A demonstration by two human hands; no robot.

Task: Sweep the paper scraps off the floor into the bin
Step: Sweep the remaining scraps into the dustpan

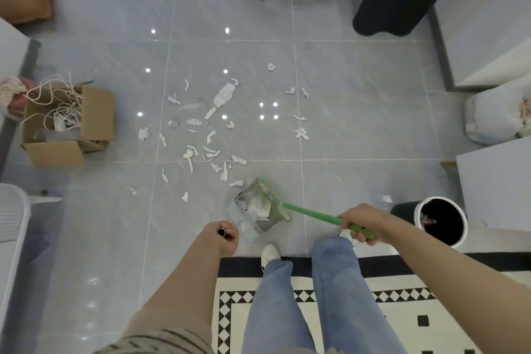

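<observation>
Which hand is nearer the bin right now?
Right. The right hand, gripping the green handle, is just left of the bin; the left hand is far across, beyond the dustpan.

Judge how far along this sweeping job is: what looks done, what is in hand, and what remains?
Done: a few scraps already lie in the dustpan. In hand: the right hand grips the green broom, its head at the pan; the left hand grips a dark handle, apparently the pan's. Left: most paper scraps are scattered on the floor, and nothing has visibly reached the bin.
</observation>
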